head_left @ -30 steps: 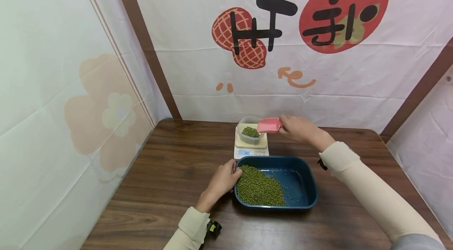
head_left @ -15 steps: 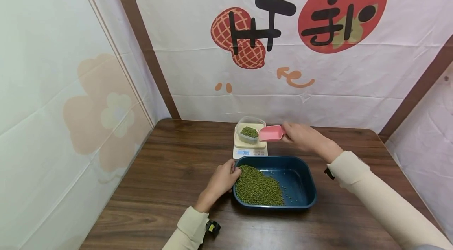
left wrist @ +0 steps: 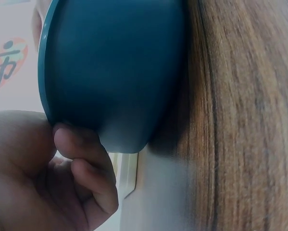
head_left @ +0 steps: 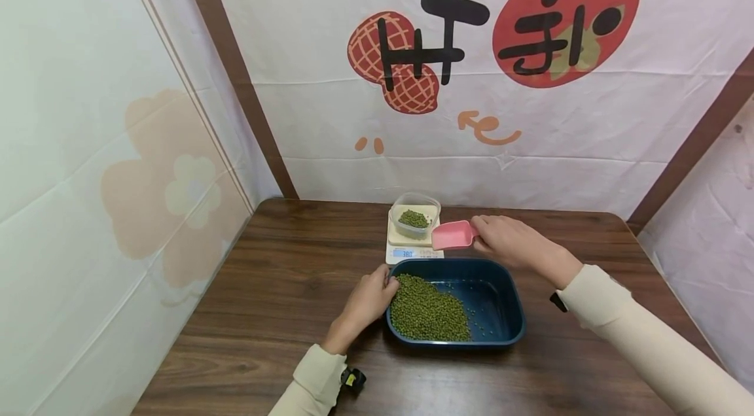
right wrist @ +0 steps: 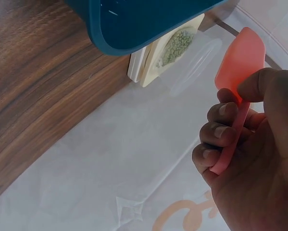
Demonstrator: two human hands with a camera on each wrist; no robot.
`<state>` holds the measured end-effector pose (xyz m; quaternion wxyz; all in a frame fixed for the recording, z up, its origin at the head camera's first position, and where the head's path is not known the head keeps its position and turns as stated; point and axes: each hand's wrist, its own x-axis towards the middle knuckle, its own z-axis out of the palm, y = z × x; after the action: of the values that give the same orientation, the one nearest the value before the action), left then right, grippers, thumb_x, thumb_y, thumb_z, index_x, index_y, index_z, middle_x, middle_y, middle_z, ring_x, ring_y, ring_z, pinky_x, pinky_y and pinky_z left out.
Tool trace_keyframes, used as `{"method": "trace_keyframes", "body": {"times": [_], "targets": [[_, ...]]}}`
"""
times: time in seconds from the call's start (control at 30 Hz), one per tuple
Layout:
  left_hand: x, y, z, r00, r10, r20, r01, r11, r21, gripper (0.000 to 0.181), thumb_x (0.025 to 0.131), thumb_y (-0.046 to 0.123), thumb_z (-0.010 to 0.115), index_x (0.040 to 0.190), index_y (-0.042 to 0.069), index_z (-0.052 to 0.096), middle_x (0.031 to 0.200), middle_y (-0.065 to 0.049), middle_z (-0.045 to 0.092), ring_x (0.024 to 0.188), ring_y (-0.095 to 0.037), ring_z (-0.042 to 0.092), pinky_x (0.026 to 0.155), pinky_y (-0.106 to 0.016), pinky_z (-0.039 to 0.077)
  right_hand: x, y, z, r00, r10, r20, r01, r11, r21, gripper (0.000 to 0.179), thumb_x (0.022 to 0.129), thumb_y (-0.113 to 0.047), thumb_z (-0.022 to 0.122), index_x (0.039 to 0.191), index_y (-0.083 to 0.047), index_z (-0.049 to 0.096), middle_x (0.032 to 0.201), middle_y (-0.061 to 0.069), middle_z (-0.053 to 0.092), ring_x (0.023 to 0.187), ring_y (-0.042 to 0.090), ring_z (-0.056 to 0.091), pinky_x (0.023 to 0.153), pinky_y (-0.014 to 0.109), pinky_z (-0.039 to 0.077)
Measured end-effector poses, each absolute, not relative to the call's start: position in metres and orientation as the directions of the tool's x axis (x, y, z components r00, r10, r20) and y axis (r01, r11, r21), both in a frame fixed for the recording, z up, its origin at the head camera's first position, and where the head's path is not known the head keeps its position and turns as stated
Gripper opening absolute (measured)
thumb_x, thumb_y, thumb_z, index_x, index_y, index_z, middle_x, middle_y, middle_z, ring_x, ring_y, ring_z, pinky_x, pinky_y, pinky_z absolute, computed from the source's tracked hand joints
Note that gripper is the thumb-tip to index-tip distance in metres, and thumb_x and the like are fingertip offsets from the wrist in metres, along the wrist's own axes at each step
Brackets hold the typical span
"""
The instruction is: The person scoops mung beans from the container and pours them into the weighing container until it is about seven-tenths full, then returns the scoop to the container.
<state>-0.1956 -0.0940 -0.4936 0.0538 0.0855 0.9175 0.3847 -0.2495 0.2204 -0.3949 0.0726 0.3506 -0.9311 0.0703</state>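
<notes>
The right hand [head_left: 511, 242] curls its fingers round the pink scoop [head_left: 452, 235], raised near the scale [head_left: 405, 254]; the left hand [head_left: 368, 298], fingers bent, pinches the blue tray [head_left: 493, 303] by its left rim, beside green beans [head_left: 427, 310].

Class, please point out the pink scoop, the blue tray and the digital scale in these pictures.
Pink scoop [head_left: 452, 235]: head view, middle of its bowl.
Blue tray [head_left: 497, 303]: head view, bare floor right of the beans [head_left: 429, 311].
Digital scale [head_left: 404, 253]: head view, its lit display.

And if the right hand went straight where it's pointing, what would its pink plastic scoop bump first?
Probably the clear plastic tub of small green beans, or the cream digital scale beneath; the scoop might clear both, depth being unclear.
</notes>
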Motion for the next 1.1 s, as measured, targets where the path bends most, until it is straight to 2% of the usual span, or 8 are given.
{"method": "trace_keyframes", "body": {"times": [0.23,0.47,1.1], "targets": [[-0.195,-0.094,-0.494,-0.978,0.202,-0.042,0.111,0.685,0.720,0.020,0.110,0.021,0.050,0.092,0.012,0.051,0.064,0.002,0.048,0.048,-0.012,0.046,0.048,-0.028,0.036,-0.241,0.223,-0.396,-0.741,-0.647,0.180,-0.664,0.746,-0.053,0.014,0.099,-0.014,0.068,0.094,-0.011,0.056,0.076,-0.004,0.050,0.066,0.012,0.044,0.064,0.031,0.039],[-0.196,-0.094,-0.494,-0.979,0.200,-0.035,0.112,0.675,0.729,0.021,0.109,0.021,0.051,0.089,0.013,0.050,0.063,0.003,0.047,0.048,-0.012,0.045,0.048,-0.027,0.036,-0.230,0.230,-0.396,-0.753,-0.639,0.159,-0.652,0.757,-0.048,0.013,0.100,-0.014,0.066,0.093,-0.013,0.055,0.074,-0.006,0.047,0.066,0.010,0.041,0.063,0.029,0.036],[-0.195,-0.094,-0.493,-0.980,0.198,-0.018,0.119,0.656,0.745,0.022,0.107,0.018,0.053,0.086,0.013,0.048,0.063,0.003,0.044,0.048,-0.011,0.045,0.048,-0.026,0.036,-0.211,0.248,-0.403,-0.732,-0.663,0.156,-0.666,0.745,0.038,0.013,0.094,-0.013,0.072,0.097,-0.011,0.060,0.078,-0.005,0.051,0.066,0.009,0.044,0.061,0.027,0.038]]}}
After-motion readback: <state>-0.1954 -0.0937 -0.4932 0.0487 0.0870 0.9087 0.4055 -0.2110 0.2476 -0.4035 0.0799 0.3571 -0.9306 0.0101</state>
